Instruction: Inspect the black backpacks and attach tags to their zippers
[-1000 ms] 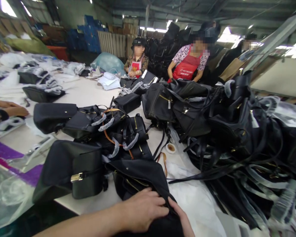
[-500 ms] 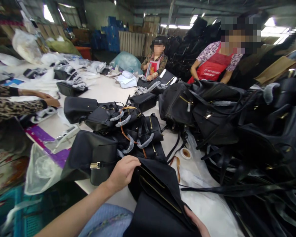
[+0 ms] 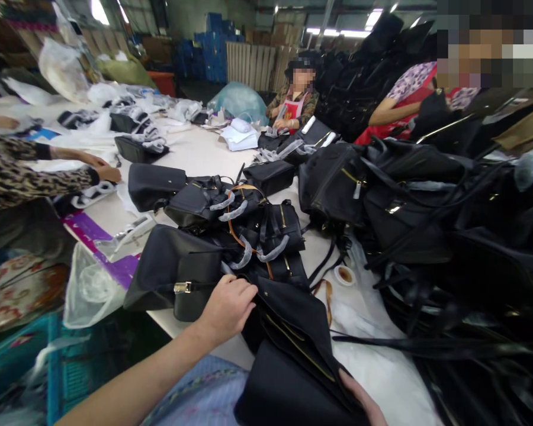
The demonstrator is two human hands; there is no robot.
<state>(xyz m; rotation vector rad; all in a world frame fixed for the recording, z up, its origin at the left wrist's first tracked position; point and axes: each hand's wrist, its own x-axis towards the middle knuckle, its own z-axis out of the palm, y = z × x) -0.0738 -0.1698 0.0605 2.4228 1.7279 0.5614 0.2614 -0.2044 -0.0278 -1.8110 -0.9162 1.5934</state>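
Note:
A black handbag (image 3: 288,378) with gold zips lies against my front at the table's near edge, its mouth spread. My left hand (image 3: 231,305) is closed on the bag's upper left edge, fingers pinched over the rim. At the lower right, my right hand (image 3: 359,396) grips the bag's side near the end of a zip; its fingers are partly hidden behind the bag. Just left of my left hand stands a black bag with a gold clasp (image 3: 182,287). Beyond it lie several black backpacks (image 3: 190,204) with plastic-wrapped handles.
A large heap of black bags (image 3: 417,207) covers the right side. A small round dish with brown liquid (image 3: 345,275) sits on the white table (image 3: 195,145). Teal crates (image 3: 55,367) stand at lower left. Co-workers are at the left (image 3: 31,165), far side (image 3: 295,97) and right (image 3: 408,100).
The view has shifted, so most things sit further right. Both my hands keep hold of the handbag. The co-worker at right has lifted a black bag with a gold zip.

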